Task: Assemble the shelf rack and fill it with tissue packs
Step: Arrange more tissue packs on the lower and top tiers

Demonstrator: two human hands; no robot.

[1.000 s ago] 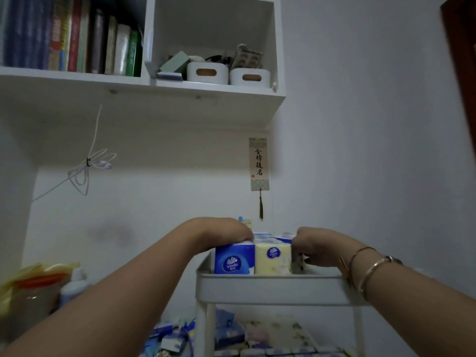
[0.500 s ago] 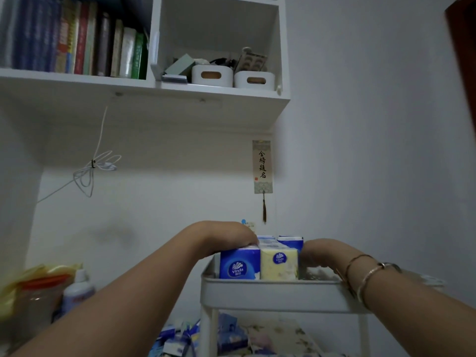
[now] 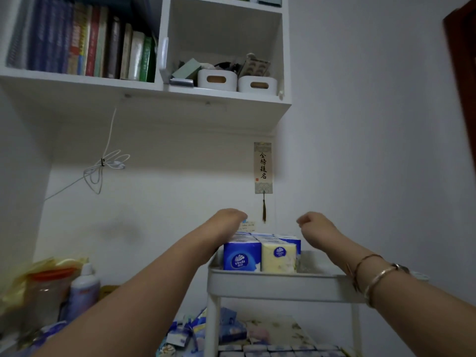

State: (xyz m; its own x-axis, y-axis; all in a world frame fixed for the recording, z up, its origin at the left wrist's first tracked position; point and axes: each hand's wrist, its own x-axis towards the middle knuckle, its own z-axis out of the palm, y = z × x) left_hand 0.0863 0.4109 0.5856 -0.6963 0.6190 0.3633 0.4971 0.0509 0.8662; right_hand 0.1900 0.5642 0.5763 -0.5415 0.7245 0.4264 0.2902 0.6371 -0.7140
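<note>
The white shelf rack [image 3: 278, 283] stands low in the centre, its top tray holding several tissue packs, with a blue pack [image 3: 241, 256] and a pale yellow pack [image 3: 278, 256] in front. My left hand [image 3: 230, 218] hovers just above the packs' left side, bent at the wrist, holding nothing. My right hand [image 3: 312, 222] is raised above the tray's right side, fingers loosely curled and empty. More packs [image 3: 278, 351] fill the tier below. Loose packs [image 3: 184, 333] lie left of the rack's leg.
A white wall shelf [image 3: 144, 86] overhead carries books and two white bins [image 3: 217, 79]. A scroll [image 3: 262, 167] and a coiled cable [image 3: 103, 167] hang on the wall. A bottle [image 3: 82, 287] and an orange-lidded jar [image 3: 47, 289] stand at left. A dark door edge [image 3: 463, 73] is at right.
Both hands have lifted off the tissue packs in the top tray and now hover above them, apart. The view has tilted slightly upward.
</note>
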